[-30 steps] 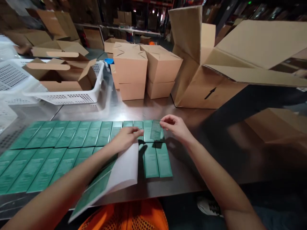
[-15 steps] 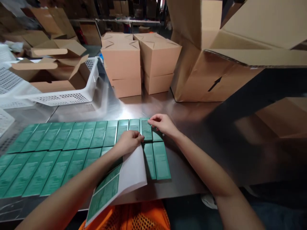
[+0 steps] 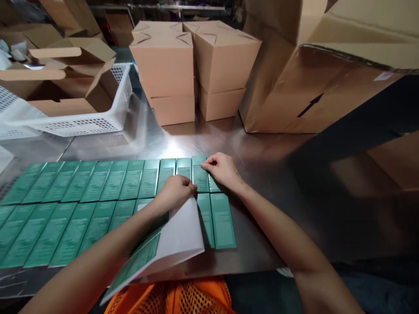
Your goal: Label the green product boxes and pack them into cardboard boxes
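Observation:
Two rows of flat green boxes (image 3: 98,183) lie side by side on a shiny metal table (image 3: 268,183). My left hand (image 3: 175,192) grips a white backing sheet (image 3: 176,235) that carries green printed labels on its near side. My right hand (image 3: 221,170) presses its fingertips on the top of a green box (image 3: 200,176) near the right end of the far row. Both hands are a few centimetres apart.
Stacked closed cardboard cartons (image 3: 193,69) stand at the back centre. A large open carton (image 3: 314,65) fills the right. A white perforated basket (image 3: 81,117) holding open cartons sits at the back left. Orange mesh (image 3: 173,298) shows below the table's near edge.
My right hand brought a clear label down from above the far row and now presses on the green box. The view has tilted down and closer.

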Tool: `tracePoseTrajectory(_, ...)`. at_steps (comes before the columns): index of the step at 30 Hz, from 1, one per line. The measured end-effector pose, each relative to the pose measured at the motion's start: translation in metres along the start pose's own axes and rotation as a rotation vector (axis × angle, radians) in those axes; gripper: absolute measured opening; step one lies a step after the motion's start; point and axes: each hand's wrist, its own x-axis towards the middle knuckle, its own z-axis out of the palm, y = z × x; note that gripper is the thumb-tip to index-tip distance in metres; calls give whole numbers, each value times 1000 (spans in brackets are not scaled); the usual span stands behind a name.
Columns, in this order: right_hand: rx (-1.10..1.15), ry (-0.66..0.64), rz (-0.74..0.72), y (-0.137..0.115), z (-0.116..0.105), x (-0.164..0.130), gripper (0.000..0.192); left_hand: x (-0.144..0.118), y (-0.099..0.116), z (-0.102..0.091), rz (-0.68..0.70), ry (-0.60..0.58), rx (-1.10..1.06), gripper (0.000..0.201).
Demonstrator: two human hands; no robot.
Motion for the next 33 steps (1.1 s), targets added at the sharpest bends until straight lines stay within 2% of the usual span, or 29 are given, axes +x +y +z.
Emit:
tracePoseTrajectory(4,-24,-4,10,-1,1,0,7,3,0,-1,-10,-22,2,26)
tracePoseTrajectory(9,-48,28,-25,1,4,-1,13,11,4,-2,30,-7,200,21)
tracePoseTrajectory(13,-66,102,-29,-1,4,-3,33,15,7,-4,72,11,250,19)
tracePoseTrajectory(16,-126,63,21,-6,4,-3,35,8,5,-5,100,17,259,18)
tracePoseTrajectory(19,-121,53,51,-12,6,2,45,-7,1,-9,116,49,257,17)
tracePoseTrajectory(21,-35,35,51,-15,3,5,47,-20,-3,-16,135,158,234,25)
tracePoseTrajectory(23,55,20,60,-21,-4,1,39,-33,-7,-25,155,366,161,34)
tracePoseTrajectory(25,160,40,54,-33,-14,-19,31,-44,-11,-35,162,600,65,36)
tracePoseTrajectory(27,323,114,4,-50,-21,-57,30,-52,-16,-44,148,762,0,36)
tracePoseTrajectory(29,411,243,-82,-70,-18,-107,33,-57,-20,-52,134,857,-42,35)
tracePoseTrajectory(31,314,417,-105,-86,-3,-153,43,-58,-21,-59,131,914,-78,35)
tracePoseTrajectory(33,319,417,-49,-97,20,-184,58,-59,-20,-63,126,934,-86,34)
